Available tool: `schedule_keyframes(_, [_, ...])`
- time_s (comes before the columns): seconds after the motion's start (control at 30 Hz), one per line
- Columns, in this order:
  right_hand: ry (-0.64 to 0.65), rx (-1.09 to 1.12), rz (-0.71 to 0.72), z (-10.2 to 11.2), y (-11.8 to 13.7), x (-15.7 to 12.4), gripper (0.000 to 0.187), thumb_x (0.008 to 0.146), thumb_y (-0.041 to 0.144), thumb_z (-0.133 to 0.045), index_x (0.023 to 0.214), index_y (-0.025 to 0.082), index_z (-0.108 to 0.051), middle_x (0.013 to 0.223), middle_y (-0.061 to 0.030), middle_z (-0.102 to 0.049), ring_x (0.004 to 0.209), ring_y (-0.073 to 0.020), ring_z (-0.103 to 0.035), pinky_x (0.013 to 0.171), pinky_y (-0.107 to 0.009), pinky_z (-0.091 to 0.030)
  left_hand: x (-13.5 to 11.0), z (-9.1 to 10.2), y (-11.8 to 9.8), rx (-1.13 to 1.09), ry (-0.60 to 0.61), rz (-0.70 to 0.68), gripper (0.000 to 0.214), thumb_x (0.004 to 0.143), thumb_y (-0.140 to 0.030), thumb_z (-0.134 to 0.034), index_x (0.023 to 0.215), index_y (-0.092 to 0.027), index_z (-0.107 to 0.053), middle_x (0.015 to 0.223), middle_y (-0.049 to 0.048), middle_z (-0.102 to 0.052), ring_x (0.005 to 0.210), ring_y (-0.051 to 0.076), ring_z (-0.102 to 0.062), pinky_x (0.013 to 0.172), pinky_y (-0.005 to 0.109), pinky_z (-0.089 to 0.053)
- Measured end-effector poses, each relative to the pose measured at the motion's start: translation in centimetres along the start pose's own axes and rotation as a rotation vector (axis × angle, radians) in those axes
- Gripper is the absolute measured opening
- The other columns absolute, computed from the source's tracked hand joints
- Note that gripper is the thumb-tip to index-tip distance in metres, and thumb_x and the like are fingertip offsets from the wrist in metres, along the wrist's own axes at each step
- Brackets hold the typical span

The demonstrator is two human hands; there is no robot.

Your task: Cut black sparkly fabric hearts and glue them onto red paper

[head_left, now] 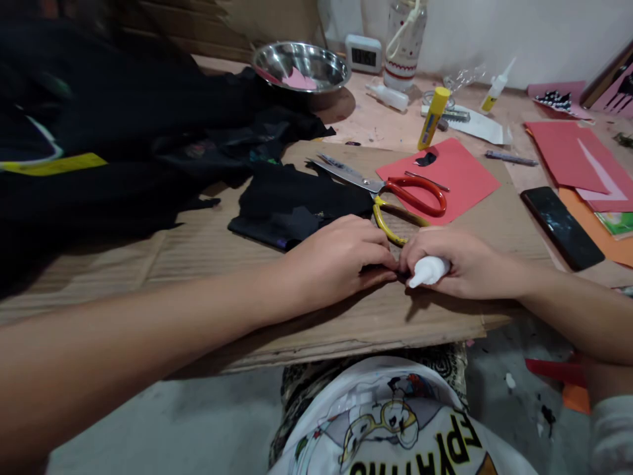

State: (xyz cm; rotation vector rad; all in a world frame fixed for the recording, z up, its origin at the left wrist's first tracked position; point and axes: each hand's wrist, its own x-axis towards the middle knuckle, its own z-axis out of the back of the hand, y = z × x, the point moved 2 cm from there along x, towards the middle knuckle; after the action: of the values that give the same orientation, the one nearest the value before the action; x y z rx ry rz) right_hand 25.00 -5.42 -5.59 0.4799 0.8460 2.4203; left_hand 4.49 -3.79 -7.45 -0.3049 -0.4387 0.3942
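Observation:
My right hand (457, 260) is closed around a white glue bottle (431, 270), whose nozzle points down to the left. My left hand (346, 257) has its fingers pinched together, tips meeting those of the right hand at the cardboard's near side. A tiny dark bit shows between the fingertips, mostly hidden, so I cannot make out what it is. Just beyond the hands lie scissors (388, 187) with one red and one yellow handle, blades apart. Their blades rest over a folded black cloth (291, 201). Behind the right hand is a red paper sheet (465, 175) carrying a small black scrap (425, 159).
Cardboard (208, 290) covers the table front. A yellow glue stick (434, 119) stands upright behind the red sheet. Black fabric (123, 132) heaps up at left. A steel bowl (326, 79), clock (363, 54) and bottle (403, 46) line the back; a phone (562, 227) lies right.

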Motion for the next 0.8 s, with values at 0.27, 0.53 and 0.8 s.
schedule_keyframes(0.27, [-0.022, 0.024, -0.057, -0.35, 0.07, 0.03, 0.017, 0.08, 0.005, -0.062, 0.091, 0.018, -0.061, 0.084, -0.0015, -0.069, 0.075, -0.0146, -0.062, 0.067, -0.023, -0.044, -0.19, 0.09, -0.17, 0.095, -0.05, -0.118, 0.02, 0.1, -0.023, -0.056, 0.094, -0.021, -0.075, 0.088, 0.0016, -0.076, 0.083, 0.017, -0.068, 0.078, 0.032, -0.044])
schedule_keyframes(0.53, [-0.022, 0.041, -0.025, -0.61, 0.33, 0.22, 0.02, 0.077, 0.001, -0.058, 0.087, 0.018, -0.061, 0.08, 0.0008, -0.065, 0.071, -0.0124, -0.058, 0.066, -0.021, -0.042, -0.21, 0.28, -0.45, 0.075, -0.012, -0.092, 0.022, 0.102, -0.026, -0.055, 0.097, -0.023, -0.076, 0.088, 0.0016, -0.075, 0.083, 0.017, -0.067, 0.079, 0.033, -0.044])
schedule_keyframes(0.8, [0.006, 0.068, -0.031, -0.77, 0.29, 0.12, 0.022, 0.076, 0.001, -0.057, 0.088, 0.018, -0.062, 0.082, -0.0006, -0.068, 0.074, -0.0136, -0.06, 0.068, -0.023, -0.043, -0.13, 0.17, -0.42, 0.019, 0.007, -0.028, 0.016, 0.098, -0.024, -0.062, 0.088, -0.021, -0.075, 0.087, 0.0013, -0.075, 0.082, 0.016, -0.067, 0.077, 0.031, -0.044])
